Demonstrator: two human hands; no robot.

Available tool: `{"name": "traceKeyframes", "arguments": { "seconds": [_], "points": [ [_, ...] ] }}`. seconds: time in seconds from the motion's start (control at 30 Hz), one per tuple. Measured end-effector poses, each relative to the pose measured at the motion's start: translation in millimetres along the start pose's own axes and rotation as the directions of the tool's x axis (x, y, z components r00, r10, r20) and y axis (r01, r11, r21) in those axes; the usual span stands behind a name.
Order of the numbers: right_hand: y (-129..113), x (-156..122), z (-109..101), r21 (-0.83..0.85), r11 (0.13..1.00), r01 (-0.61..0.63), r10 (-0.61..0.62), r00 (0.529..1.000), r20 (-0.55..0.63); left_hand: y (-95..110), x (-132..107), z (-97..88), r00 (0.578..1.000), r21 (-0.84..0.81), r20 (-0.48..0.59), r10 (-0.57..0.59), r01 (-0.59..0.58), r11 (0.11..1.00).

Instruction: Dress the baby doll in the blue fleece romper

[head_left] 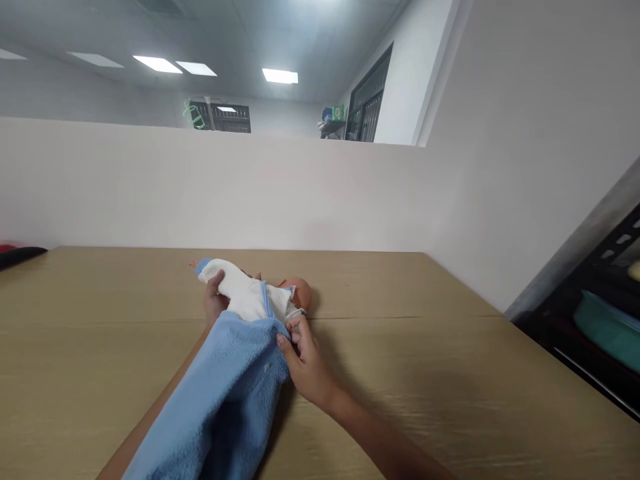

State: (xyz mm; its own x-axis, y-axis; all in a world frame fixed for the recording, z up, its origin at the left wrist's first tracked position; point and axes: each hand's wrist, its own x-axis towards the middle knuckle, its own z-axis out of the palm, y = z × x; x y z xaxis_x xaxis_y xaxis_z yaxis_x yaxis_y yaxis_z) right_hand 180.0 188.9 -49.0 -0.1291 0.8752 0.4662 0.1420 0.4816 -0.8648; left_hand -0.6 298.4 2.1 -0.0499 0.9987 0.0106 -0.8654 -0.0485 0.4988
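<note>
A baby doll (299,291) lies on the wooden table (450,373), dressed in a white garment (245,297) with blue trim; one sleeve stretches out to the left. My left hand (214,301) is closed around that sleeved arm from below. My right hand (305,357) pinches the edge of a blue fleece cloth (225,400) next to the doll's chest. The cloth drapes over my left forearm and hides most of it. Only the top of the doll's bald head shows past the garment.
A white partition wall (250,193) stands along the table's far edge and right side. A dark shelf unit (595,313) with a teal bowl (607,330) sits at the right. A black and red object (17,255) lies at the far left edge.
</note>
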Motion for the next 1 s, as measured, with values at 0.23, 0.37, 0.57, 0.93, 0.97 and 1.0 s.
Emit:
{"name": "traceKeyframes", "arguments": {
  "seconds": [0.23,0.37,0.57,0.93,0.97,1.0],
  "points": [
    [-2.3,-0.7,1.4,-0.123,0.990,-0.074,0.059,0.990,-0.126,-4.0,-8.8,7.7,1.000,0.028,0.018,0.009,-0.010,1.000],
    [-25.5,-7.4,-1.0,-0.260,0.965,0.033,-0.107,0.956,-0.273,-4.0,-9.6,10.2,1.000,0.030,-0.005,0.009,-0.009,1.000],
    [-76.3,10.6,-10.1,-0.370,0.903,0.219,-0.223,0.974,0.033,-2.9,-9.2,11.5,0.998,0.055,-0.009,-0.067,0.067,0.996],
    [-76.3,73.0,-5.5,-0.230,0.971,0.058,0.025,0.938,0.345,-5.8,-9.4,6.1,0.982,-0.005,0.096,-0.161,0.162,0.987],
    [-72.9,76.0,-4.3,-0.210,0.975,0.068,-0.001,0.952,0.305,-5.7,-9.2,7.0,0.986,-0.016,0.075,-0.148,0.150,0.989],
    [-69.3,78.2,-3.1,-0.239,0.966,0.101,-0.042,0.970,0.240,-5.2,-9.0,7.9,0.989,-0.028,0.052,-0.140,0.142,0.989]
  ]
}}
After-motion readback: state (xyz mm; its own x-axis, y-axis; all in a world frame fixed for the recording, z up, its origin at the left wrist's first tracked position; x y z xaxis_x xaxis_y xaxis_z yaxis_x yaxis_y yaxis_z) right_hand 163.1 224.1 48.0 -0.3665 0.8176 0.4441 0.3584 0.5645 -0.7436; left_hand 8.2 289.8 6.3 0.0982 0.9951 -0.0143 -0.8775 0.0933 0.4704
